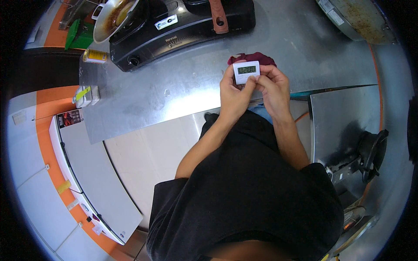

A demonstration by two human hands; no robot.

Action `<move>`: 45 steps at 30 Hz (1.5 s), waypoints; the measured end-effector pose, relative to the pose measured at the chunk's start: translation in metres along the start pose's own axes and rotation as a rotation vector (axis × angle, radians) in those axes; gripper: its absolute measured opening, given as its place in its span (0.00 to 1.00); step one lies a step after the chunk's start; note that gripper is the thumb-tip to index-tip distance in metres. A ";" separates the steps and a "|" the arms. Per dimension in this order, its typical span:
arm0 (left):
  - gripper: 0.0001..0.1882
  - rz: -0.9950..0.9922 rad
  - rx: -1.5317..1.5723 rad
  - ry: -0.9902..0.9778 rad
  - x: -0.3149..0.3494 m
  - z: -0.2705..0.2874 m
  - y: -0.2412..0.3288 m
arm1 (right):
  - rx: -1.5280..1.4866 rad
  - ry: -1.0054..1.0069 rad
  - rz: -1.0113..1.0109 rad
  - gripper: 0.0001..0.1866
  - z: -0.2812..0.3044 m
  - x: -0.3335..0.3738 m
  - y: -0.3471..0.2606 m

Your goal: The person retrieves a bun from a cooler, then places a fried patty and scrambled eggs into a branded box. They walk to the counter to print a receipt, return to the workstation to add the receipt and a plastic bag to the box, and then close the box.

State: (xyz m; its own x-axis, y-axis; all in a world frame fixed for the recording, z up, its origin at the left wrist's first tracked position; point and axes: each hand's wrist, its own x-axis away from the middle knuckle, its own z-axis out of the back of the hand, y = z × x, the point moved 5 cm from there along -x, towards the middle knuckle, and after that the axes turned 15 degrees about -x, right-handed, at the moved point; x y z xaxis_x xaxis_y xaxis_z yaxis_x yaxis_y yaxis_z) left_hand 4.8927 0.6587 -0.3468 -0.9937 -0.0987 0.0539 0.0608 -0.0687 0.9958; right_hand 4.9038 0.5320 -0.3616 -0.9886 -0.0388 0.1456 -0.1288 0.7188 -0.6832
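Note:
A small white digital timer (241,79) with a lit-up grey display is held up in front of me over the near edge of the steel table. My left hand (234,95) grips its left side, the thumb lying at the lower front. My right hand (275,89) closes on its right side, with the thumb at the lower front near the other thumb. The fingers behind the timer are partly hidden. Just beyond the hands, a crumpled dark red cloth (257,57) lies on the table.
A black gas stove (183,43) stands at the table's far side, with a pan (104,26) at its left and a wooden handle (219,17) jutting over it. A yellow can (95,56) and a clear container (89,98) sit left. A second burner (370,152) is at right.

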 end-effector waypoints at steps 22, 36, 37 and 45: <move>0.16 0.130 0.244 0.114 0.001 0.001 -0.011 | 0.032 0.057 -0.017 0.11 0.002 0.003 0.008; 0.14 0.221 0.249 0.058 -0.007 0.006 -0.014 | 0.060 0.068 -0.004 0.11 -0.006 -0.003 0.012; 0.14 0.219 0.240 0.053 -0.007 0.006 -0.014 | 0.063 0.069 -0.005 0.10 -0.005 -0.004 0.013; 0.16 0.227 0.240 0.042 -0.009 0.008 -0.015 | 0.069 0.064 -0.005 0.10 -0.004 -0.007 0.014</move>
State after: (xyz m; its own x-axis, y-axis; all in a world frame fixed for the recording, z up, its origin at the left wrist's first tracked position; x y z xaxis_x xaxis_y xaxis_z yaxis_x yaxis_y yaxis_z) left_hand 4.9004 0.6683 -0.3621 -0.9521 -0.1258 0.2785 0.2515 0.1953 0.9479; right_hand 4.9090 0.5450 -0.3687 -0.9812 0.0038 0.1927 -0.1408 0.6688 -0.7300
